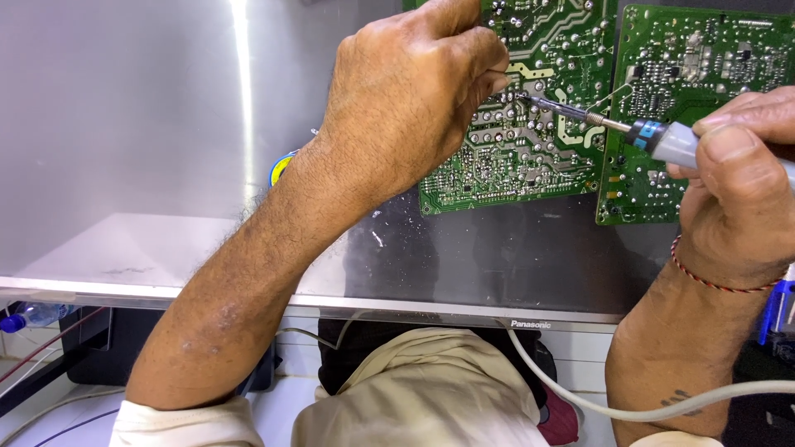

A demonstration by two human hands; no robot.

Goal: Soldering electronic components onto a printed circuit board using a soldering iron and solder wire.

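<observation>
My left hand [410, 91] is closed in a pinch over the left green circuit board [513, 157], its fingertips pressed near the solder joints; what it pinches is too small to make out. My right hand [737, 186] grips a grey soldering iron [662, 136] with a blue band. Its metal tip [530, 99] touches the board just beside my left fingertips. A second green circuit board [704, 58] lies to the right, partly behind my right hand. A red thread band circles my right wrist.
Both boards lie on a large shiny metal back panel [132, 124] with a dark lower edge. A grey cable [580, 397] runs from the iron across my lap. A yellow-and-blue round object [280, 168] peeks out behind my left wrist. A plastic bottle [29, 316] lies at far left.
</observation>
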